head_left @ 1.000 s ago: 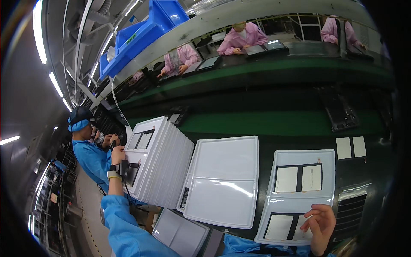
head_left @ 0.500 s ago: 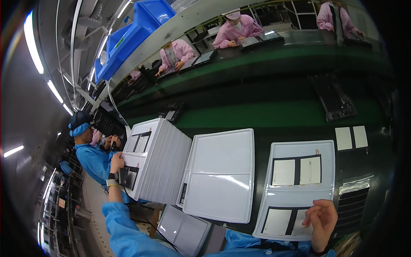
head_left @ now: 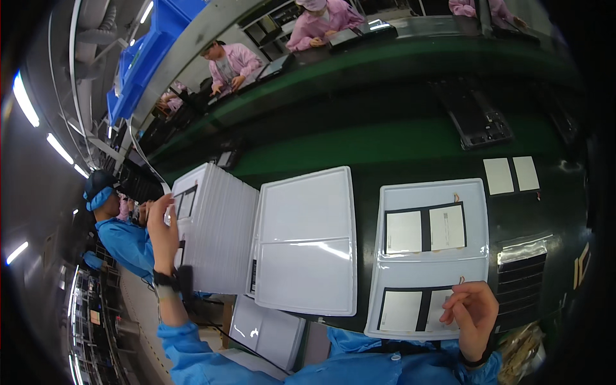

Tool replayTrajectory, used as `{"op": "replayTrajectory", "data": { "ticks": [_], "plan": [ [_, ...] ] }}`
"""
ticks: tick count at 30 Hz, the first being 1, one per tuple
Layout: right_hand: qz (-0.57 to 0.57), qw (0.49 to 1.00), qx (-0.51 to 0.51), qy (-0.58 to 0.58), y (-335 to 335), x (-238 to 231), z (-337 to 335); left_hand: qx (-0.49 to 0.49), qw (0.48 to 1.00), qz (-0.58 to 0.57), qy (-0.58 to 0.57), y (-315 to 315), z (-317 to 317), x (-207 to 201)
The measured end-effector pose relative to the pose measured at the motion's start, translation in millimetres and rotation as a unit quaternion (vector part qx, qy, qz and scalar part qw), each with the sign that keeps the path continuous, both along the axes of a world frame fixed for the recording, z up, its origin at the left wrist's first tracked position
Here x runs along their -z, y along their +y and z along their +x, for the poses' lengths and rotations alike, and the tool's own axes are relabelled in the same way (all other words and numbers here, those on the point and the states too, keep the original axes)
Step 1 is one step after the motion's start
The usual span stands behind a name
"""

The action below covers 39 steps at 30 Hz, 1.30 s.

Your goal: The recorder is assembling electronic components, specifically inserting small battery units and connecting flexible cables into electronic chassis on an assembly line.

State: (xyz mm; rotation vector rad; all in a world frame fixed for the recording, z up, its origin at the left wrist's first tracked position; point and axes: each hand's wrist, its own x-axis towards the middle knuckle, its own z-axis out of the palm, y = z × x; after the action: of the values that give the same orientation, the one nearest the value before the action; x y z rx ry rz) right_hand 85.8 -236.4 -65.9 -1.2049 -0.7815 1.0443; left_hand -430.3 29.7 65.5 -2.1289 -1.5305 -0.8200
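Note:
My left hand (head_left: 163, 234) is raised at the near left side of a tall stack of white plastic trays (head_left: 221, 237). Its fingers point up, apart and holding nothing. Over the near right corner of a white tray (head_left: 378, 269) hovers my right hand (head_left: 473, 314), loosely curled with no object visible in it. Beneath its fingertips lies a flat battery pack (head_left: 402, 312), two pale panels on black backing with a small orange lead. A similar battery pack (head_left: 446, 228) occupies the tray's far compartment. Dark-edged packs show in the stack's top tray, partly hidden by my left hand.
A bare white tray (head_left: 305, 240) leans beside the stack. More trays (head_left: 266, 327) sit below the table edge. At right are another pale pack (head_left: 511, 175), a black strip sheet (head_left: 523, 276) and a dark device chassis (head_left: 478, 119). A blue-clad co-worker (head_left: 122, 231) is at left.
My left hand has lifted from the edge of the stack's top tray, its fingers now pointing up. My right hand stays over the near pack. The whole view has shifted.

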Motion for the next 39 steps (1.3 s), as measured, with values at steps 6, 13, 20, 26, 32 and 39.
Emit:
{"op": "replayTrajectory", "data": {
  "ticks": [6,13,20,26,32,39],
  "plan": [
    [-0.005,0.999,-0.027,0.024,1,0,2,0.174,0.949,-0.262,0.03,-46,146,90],
    [0.002,0.999,-0.025,0.032,-12,-4,9,0.17,0.956,-0.241,-0.003,-31,155,112],
    [-0.013,0.998,-0.034,0.056,-16,-4,3,0.135,0.977,-0.061,-0.151,-79,140,18],
    [-0.01,0.999,-0.042,0.009,-14,6,7,-0.008,0.992,-0.048,-0.115,-168,86,-37],
    [0.063,0.994,-0.066,-0.056,-9,13,7,-0.273,0.935,-0.218,-0.064,-258,-45,-20],
    [0.076,0.991,-0.094,-0.054,-6,21,7,-0.414,0.882,-0.218,0.051,-301,-82,143]
  ]
}}
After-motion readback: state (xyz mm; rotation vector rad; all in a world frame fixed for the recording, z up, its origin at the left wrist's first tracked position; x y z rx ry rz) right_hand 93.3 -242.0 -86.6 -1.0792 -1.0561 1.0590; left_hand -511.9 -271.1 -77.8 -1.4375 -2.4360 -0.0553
